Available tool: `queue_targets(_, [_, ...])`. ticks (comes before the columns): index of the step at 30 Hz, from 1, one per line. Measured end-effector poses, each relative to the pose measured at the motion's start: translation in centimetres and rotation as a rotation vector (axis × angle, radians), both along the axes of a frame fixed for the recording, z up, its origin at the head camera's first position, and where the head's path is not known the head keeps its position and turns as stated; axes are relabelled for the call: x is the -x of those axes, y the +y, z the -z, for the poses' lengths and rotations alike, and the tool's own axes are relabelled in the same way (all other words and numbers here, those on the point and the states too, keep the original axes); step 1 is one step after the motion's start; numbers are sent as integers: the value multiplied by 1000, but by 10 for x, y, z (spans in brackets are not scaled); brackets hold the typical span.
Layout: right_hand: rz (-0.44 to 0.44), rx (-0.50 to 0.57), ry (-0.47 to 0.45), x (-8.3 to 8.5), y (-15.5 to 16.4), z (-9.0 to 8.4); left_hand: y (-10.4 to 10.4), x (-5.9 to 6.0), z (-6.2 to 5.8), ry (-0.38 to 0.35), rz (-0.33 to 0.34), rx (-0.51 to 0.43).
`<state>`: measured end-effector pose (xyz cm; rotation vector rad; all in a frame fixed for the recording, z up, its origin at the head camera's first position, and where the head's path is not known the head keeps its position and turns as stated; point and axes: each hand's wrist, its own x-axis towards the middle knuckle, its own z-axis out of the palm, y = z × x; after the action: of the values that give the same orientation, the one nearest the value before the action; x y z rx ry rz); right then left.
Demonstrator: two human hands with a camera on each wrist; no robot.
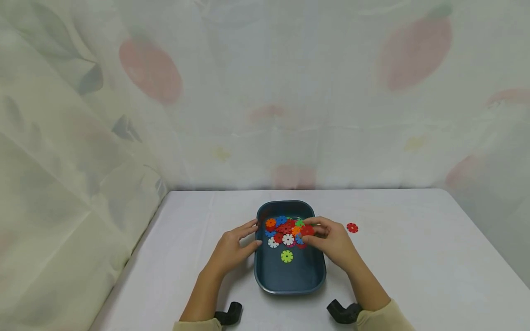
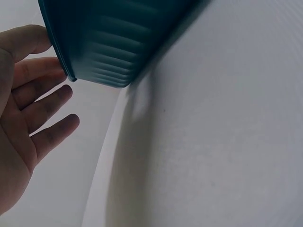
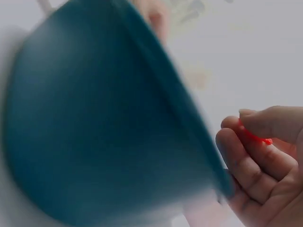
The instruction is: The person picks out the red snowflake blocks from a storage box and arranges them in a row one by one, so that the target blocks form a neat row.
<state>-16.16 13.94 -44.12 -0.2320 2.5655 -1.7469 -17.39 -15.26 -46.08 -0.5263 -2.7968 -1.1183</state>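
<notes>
- A dark teal tray sits on the white table, near the front edge, right between the person's 2 hands.
- Inside it, a heap of colourful snowflake discs is bunched toward the far end: orange, blue, red, white, green all jumbled and touching.
- 1 lime-green disc lies by itself on the tray floor, just nearer the person than the heap.
- The near half of the tray floor shows bare blue.
- Right hand is over the tray's right rim, thumb and fingers closed on a red disc at the edge of the heap. The right wrist view confirms it: the red piece is pinched between thumb and curled fingers, beside the tray wall.
- Left hand is against the tray's left side, fingers straight and spread, holding nothing. In the left wrist view the fingertips touch the ribbed outer wall and rim.
- Outside the tray, 1 more red disc lies flat on the table, just to the right of the right hand.
- A pale patterned curtain hangs behind the table.
</notes>
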Motion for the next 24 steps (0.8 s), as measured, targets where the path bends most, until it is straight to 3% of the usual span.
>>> queue_targets(5, [108,-19,5,12,39,1,1,-1,0,-13,-3,1])
queue_targets(14, [335,-268,-118,23,118,24,1,-2,1,-12,1,13])
queue_targets(20, [400,-305,-218,20,142,39,0,-2,0,-4,5,10])
queue_targets(24, [418,-357,-215,20,146,48,1,-1,0,-4,8,-2])
